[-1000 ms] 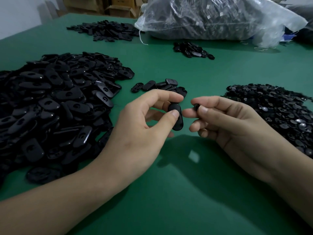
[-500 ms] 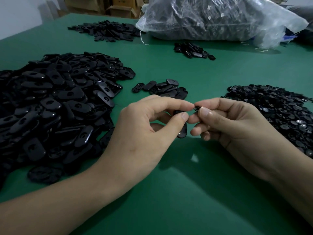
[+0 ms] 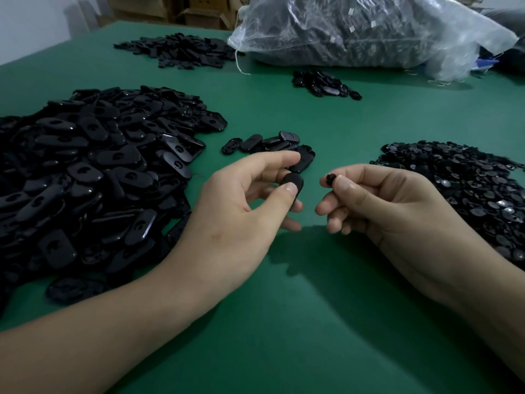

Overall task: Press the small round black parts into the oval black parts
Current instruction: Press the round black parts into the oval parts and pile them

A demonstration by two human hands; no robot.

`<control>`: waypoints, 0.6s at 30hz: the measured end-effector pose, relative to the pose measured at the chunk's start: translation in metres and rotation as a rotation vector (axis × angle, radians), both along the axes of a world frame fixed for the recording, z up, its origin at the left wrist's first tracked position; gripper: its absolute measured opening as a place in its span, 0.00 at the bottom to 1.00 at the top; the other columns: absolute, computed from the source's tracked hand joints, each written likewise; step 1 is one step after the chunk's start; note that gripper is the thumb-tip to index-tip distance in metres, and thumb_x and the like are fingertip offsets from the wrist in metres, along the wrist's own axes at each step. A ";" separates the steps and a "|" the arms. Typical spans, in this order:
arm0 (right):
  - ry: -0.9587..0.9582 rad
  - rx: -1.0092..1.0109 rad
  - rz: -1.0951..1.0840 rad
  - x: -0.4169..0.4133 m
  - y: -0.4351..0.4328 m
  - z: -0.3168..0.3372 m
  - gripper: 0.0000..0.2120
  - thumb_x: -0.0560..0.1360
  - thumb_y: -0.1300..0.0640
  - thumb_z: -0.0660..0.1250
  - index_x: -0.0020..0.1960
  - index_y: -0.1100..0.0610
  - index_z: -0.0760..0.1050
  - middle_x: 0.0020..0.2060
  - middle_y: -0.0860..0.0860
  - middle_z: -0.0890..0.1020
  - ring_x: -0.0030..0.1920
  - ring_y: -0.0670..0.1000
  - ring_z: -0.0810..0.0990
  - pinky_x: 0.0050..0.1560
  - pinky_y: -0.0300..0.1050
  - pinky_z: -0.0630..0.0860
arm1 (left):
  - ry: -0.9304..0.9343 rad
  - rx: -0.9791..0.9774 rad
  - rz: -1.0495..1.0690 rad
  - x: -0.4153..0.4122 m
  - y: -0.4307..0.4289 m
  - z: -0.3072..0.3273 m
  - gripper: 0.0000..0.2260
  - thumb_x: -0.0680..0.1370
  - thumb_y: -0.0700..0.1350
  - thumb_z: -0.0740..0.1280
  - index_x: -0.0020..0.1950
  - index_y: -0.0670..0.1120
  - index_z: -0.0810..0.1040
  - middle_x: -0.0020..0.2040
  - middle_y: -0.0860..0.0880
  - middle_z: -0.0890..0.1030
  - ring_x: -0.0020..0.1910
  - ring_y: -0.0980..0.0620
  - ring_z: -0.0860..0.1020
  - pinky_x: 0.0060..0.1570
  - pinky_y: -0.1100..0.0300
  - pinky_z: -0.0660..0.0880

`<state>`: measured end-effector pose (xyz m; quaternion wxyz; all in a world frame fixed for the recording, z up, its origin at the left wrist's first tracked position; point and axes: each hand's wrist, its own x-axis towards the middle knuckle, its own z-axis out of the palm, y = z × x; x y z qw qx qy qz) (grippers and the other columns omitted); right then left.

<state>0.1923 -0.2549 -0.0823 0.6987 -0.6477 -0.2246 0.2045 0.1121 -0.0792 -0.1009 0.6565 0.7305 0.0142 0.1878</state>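
My left hand (image 3: 244,211) pinches a black oval part (image 3: 292,182) between thumb and fingers, just above the green table. My right hand (image 3: 377,206) pinches a small round black part (image 3: 330,178) at its thumb and fingertip. A short gap separates the two parts. A big heap of oval parts (image 3: 93,172) lies at the left. At the right lies a heap of small round parts (image 3: 468,186). A small row of oval parts (image 3: 270,143) sits just beyond my left fingers.
At the far side of the green table (image 3: 284,322) lies a clear plastic bag (image 3: 355,29) full of dark parts. Two more small piles of black parts (image 3: 179,51) (image 3: 324,83) lie near it. Cardboard boxes (image 3: 199,12) stand behind the table.
My hands had come together with the parts touching half a second ago. Now they have drawn apart, the round part still in my right fingers.
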 end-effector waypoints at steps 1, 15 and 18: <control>-0.027 -0.017 -0.009 0.000 0.000 0.000 0.10 0.73 0.54 0.69 0.49 0.59 0.81 0.37 0.57 0.86 0.33 0.49 0.82 0.37 0.39 0.77 | 0.004 0.011 -0.007 0.000 -0.001 0.000 0.16 0.82 0.34 0.67 0.67 0.48 0.81 0.53 0.50 0.84 0.48 0.56 0.85 0.44 0.63 0.83; -0.247 -0.093 -0.066 -0.004 -0.001 0.006 0.08 0.70 0.51 0.73 0.42 0.55 0.84 0.35 0.56 0.86 0.29 0.51 0.80 0.34 0.42 0.76 | 0.022 -0.085 0.024 0.001 0.004 0.000 0.16 0.72 0.38 0.79 0.57 0.50 0.84 0.46 0.48 0.88 0.45 0.49 0.88 0.50 0.56 0.84; -0.262 -0.100 -0.054 -0.004 -0.001 0.006 0.09 0.69 0.50 0.74 0.43 0.56 0.85 0.35 0.56 0.86 0.29 0.50 0.80 0.34 0.39 0.76 | 0.024 -0.114 0.050 0.001 0.003 0.002 0.16 0.72 0.37 0.79 0.57 0.51 0.84 0.45 0.49 0.88 0.43 0.50 0.88 0.42 0.57 0.85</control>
